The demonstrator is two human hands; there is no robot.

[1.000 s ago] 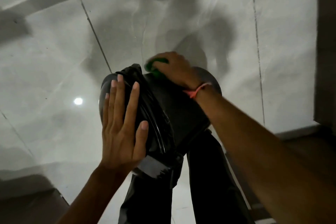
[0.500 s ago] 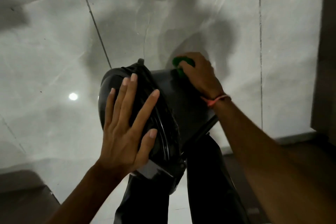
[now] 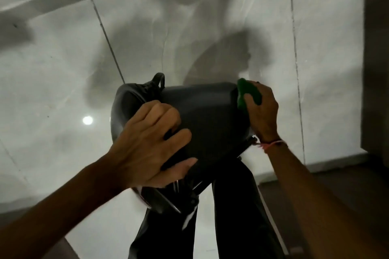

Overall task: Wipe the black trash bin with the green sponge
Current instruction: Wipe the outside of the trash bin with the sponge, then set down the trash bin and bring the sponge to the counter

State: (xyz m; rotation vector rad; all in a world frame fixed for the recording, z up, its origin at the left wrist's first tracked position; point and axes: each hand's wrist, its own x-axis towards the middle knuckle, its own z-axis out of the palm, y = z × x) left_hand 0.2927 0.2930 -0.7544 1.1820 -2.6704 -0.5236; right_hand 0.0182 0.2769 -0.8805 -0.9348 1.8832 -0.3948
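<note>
Right hand (image 3: 263, 109) clamps green sponge (image 3: 248, 92) against bin (image 3: 210, 115) – left hand (image 3: 151, 143) grips bin side.

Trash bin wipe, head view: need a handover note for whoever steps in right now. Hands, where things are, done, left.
Left hand: curled around the black trash bin, gripping its side and steadying it, tipped over, above the tiled floor.
Right hand: fingers closed on the green sponge, pressed to the bin's far end.
Black bag liner bunched at the bin's other end.
Done: cannot tell how much is wiped; the surface is dark and blurred.
Left: probably continue over the remaining sides, then set the bin upright.
</note>
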